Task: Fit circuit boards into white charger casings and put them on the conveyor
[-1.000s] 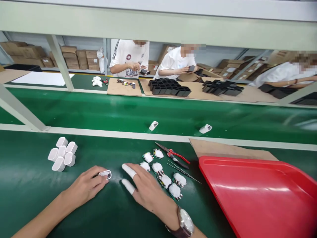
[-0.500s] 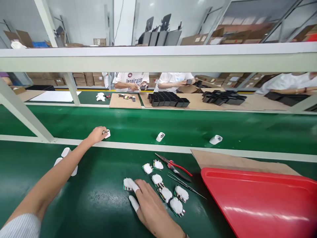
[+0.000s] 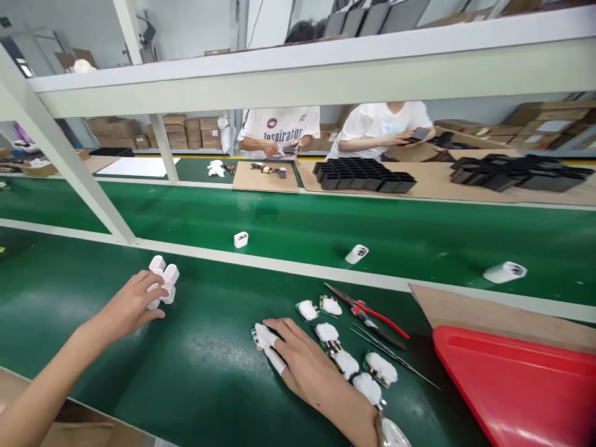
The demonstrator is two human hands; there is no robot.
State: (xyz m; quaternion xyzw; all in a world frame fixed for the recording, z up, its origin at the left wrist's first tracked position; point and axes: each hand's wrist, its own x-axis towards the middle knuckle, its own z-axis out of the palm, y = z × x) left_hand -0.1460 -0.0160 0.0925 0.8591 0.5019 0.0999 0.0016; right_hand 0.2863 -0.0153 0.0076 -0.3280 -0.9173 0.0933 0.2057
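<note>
1. Currently, your left hand [image 3: 123,305] reaches over the clustered white housings [image 3: 172,273] at the left of the surface [image 3: 200,391]: fingers loosely bent, thumb well apart, apparently gripping nothing. A brushing knuckle could topple a neighbour, since they stand so closely packed.
2. Rightward, your right hand [image 3: 311,366] has its white-covered fingers [image 3: 266,335] at a white-padded board [image 3: 255,339], slightly parted; whether they pinch it, you can't tell from here. Dragging that wrist could disturb the other padded boards [image 3: 326,332] just beside it.
3. Half a second earlier, your left hand was on the white case [image 3: 241,241]; now that stands untouched on the green belt [image 3: 298,217].
4. Your right hand stays at its board, but more of your watch [image 3: 393,436] shows.
</note>
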